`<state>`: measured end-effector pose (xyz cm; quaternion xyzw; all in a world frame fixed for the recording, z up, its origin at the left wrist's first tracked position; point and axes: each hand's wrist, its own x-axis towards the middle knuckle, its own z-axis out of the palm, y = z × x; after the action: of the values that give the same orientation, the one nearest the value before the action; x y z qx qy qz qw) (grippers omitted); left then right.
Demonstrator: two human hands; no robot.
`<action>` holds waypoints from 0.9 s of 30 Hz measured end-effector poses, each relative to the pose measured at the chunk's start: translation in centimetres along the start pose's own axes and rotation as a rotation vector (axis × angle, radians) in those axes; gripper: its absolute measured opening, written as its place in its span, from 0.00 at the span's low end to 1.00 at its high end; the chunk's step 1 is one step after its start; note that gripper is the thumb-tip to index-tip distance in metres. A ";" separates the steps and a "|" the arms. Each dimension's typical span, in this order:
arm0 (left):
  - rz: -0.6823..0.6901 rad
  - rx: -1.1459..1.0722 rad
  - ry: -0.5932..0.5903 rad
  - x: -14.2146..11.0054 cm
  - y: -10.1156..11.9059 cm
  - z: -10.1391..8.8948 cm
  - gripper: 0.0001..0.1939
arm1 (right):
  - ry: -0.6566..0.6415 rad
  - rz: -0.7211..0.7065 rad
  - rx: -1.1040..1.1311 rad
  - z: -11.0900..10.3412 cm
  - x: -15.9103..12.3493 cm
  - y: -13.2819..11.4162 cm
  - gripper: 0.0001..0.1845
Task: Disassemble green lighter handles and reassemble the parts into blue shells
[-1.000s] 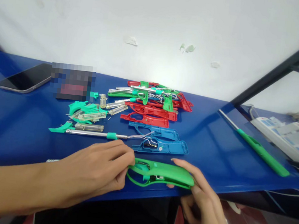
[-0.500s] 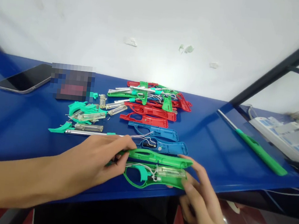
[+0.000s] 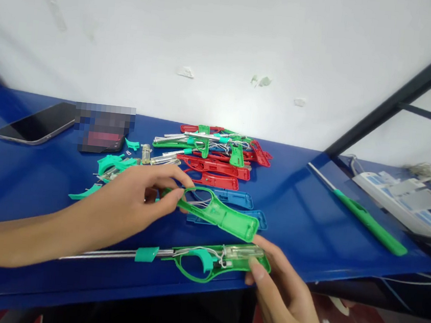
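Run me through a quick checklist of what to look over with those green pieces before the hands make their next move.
1. Left-hand grip on the raised green half: ok; thumb and fingers hold its narrow end.
2. Right-hand grip on the lower green half: ok; it holds the wide end.
3. Clear tank inside the lower green half: ok; it lies in the wide end.
4. Curved teal piece in view: ok; it lies at the loop.
5. White wires free of snags: cannot tell; too small to make out.
6. Bench behind the raised green half free of parts: not ok; blue halves lie there.
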<state>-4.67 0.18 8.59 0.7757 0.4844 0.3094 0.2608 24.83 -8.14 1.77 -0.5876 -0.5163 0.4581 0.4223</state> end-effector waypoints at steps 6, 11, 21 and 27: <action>-0.119 -0.065 0.021 1.8 -1.3 -1.8 0.19 | 0.032 0.047 -0.010 0.6 -0.3 -1.1 0.30; -0.143 -0.133 -0.063 2.6 -2.1 -2.2 0.28 | 0.072 0.067 0.023 1.2 -0.6 -1.8 0.28; 0.200 0.472 0.109 -0.2 -0.1 -0.8 0.19 | 0.009 -0.003 -0.054 0.4 0.0 -0.9 0.24; 0.397 0.560 -0.155 -4.1 1.6 1.0 0.11 | -0.028 -0.015 -0.068 0.0 0.0 -0.7 0.20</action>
<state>-4.41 -4.31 8.14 0.9173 0.3691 0.1494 0.0088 24.70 -8.10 2.43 -0.5912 -0.5420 0.4451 0.3983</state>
